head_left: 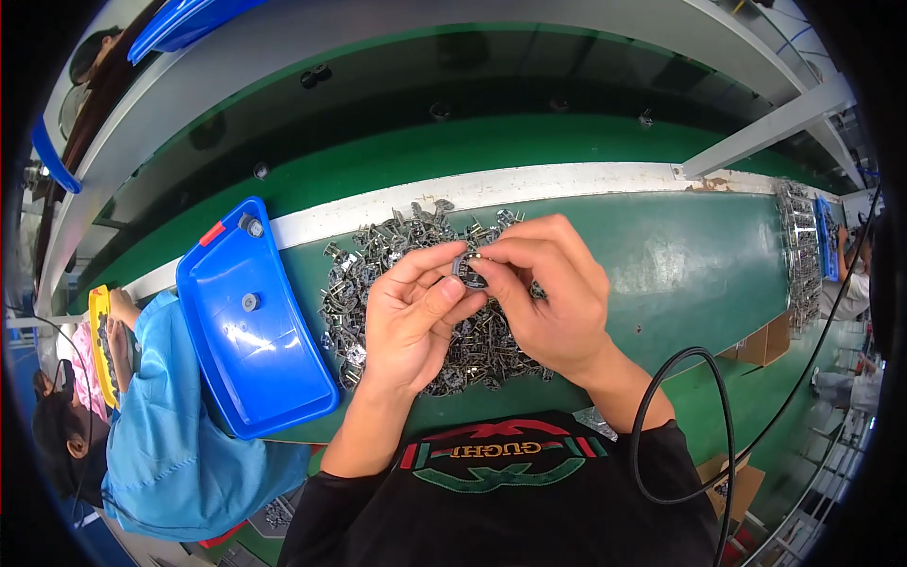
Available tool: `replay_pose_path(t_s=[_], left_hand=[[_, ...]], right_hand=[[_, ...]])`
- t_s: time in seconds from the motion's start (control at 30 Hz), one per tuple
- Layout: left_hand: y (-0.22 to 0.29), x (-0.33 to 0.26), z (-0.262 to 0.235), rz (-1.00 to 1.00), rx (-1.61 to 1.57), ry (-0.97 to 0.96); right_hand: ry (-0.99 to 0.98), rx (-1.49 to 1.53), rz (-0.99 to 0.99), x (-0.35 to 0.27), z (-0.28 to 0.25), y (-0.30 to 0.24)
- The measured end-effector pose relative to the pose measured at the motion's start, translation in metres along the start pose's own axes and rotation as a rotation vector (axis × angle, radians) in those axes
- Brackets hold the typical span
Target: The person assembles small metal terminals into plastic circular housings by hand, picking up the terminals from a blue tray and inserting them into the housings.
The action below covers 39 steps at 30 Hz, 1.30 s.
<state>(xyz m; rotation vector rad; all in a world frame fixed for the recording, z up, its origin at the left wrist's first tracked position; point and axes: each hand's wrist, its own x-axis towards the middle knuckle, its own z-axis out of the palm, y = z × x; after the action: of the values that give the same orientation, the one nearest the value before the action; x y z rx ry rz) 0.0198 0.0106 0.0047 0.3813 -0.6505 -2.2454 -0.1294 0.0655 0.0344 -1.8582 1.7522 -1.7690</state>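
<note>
Over the green worktop, my left hand [408,321] and my right hand [559,298] meet, both closed on one small dark part with a rounded edge [469,272]. The left thumb and fingers hold it from the left. From the right, my right thumb and forefinger pinch it near its top. Much of the part is hidden by the fingers, so its exact kind cannot be made out. Beneath and around the hands spreads a heap of small black parts with shiny metal pins [354,302].
Left of the heap lies a blue tray [255,383] with two round grey pieces in it. A co-worker in blue [194,444] sits beyond it. Behind runs a green belt [529,142]. At right are stacked metal parts [801,255], a cardboard box [763,340] and a looping black cable [642,416].
</note>
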Motion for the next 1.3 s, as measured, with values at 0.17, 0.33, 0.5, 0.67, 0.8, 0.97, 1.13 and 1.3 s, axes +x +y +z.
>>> replay_pose_path(t_s=[0.17,0.33,0.5,0.67,0.8,0.97,1.13,1.3], left_hand=[[0.006,0.012,0.002,0.108,0.37,0.139],[0.03,0.023,-0.01,0.16,0.842,0.208],[0.077,0.097,-0.056,0.245,1.348,0.273],[0.083,0.196,-0.127,0.353,1.612,0.433],[0.074,0.224,-0.152,0.329,1.759,0.598],[0.076,0.22,-0.149,0.272,1.765,0.65],[0.121,0.197,-0.187,0.613,2.437,0.775],[0.157,0.166,-0.201,0.321,2.239,0.564]], right_hand=[[0.064,-0.176,-0.128,-0.009,0.011,0.018],[-0.305,-0.083,-0.027,-0.004,-0.022,0.026],[-0.565,-0.343,0.203,-0.001,-0.071,0.111],[-0.692,-0.16,0.291,-0.022,-0.095,0.132],[-0.69,-0.232,0.346,-0.021,-0.09,0.128],[-0.721,-0.287,0.42,-0.016,-0.087,0.118],[-0.617,-0.351,0.365,-0.022,-0.076,0.132],[-0.324,-0.104,0.393,-0.017,-0.066,0.127]])
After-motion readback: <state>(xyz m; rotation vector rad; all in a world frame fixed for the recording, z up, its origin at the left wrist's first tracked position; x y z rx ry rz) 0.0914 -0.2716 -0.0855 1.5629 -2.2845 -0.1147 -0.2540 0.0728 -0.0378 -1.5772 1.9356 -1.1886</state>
